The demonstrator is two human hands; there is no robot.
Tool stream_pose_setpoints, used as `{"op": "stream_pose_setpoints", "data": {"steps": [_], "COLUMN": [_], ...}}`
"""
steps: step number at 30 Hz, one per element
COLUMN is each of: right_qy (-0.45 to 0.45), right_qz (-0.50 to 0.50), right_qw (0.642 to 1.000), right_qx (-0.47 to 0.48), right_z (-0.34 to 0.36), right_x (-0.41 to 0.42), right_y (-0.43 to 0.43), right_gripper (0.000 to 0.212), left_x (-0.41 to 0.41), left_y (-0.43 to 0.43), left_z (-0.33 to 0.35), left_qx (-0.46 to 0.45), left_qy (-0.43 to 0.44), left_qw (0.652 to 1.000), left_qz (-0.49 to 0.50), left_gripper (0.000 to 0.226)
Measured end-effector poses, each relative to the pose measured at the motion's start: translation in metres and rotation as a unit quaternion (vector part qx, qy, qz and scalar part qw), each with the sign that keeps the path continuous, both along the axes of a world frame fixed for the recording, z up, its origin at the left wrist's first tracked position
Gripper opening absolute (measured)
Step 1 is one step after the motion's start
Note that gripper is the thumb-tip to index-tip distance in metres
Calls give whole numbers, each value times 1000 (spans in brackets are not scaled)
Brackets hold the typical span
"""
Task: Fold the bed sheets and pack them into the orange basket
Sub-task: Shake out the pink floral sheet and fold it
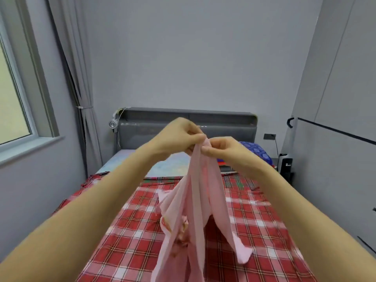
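Observation:
A thin pink sheet (195, 202) hangs in long folds from both my hands, raised above the bed. My left hand (179, 137) pinches its top edge from the left. My right hand (221, 149) pinches the same gathered edge right beside it, fingertips nearly touching. The sheet's lower part drapes down out of the bottom of the view, with one loose corner (244, 255) at the right. Under it a red plaid sheet (254, 224) lies spread over the bed. No orange basket is in view.
A grey padded headboard (142, 131) stands against the back wall, with a clip lamp (112, 124) at its left. A blue patterned pillow (258, 151) lies at the right. Window and grey curtain (81, 98) stand left, wardrobe (335, 139) right.

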State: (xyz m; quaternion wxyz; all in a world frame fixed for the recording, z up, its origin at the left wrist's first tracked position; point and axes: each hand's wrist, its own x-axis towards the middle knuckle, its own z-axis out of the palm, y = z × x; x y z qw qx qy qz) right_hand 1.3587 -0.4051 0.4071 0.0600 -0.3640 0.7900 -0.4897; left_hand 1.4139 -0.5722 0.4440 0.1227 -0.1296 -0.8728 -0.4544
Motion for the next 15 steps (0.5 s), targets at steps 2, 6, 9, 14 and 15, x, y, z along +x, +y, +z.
{"op": "stream_pose_setpoints", "data": {"steps": [2, 6, 9, 14, 15], "right_qy": [36, 98, 129, 125, 128], "right_qz": [-13, -59, -85, -122, -131], "right_qw": [997, 977, 962, 948, 946], "right_qx": [-60, -182, -227, -266, -269], "right_z": [45, 119, 151, 168, 168], "right_x": [-3, 0, 6, 11, 13], "right_y": [-9, -30, -35, -34, -34], "right_gripper": [38, 20, 16, 18, 19], "left_x": [4, 5, 4, 4, 5], "left_y": [-7, -12, -18, -21, -19], "left_z": [47, 92, 78, 36, 29], "left_qx": [1, 119, 199, 129, 108], "left_qy": [53, 163, 169, 274, 294], "left_qw": [999, 979, 965, 945, 940], "left_qz": [2, 35, 32, 128, 135], "left_gripper": [16, 11, 9, 29, 32]}}
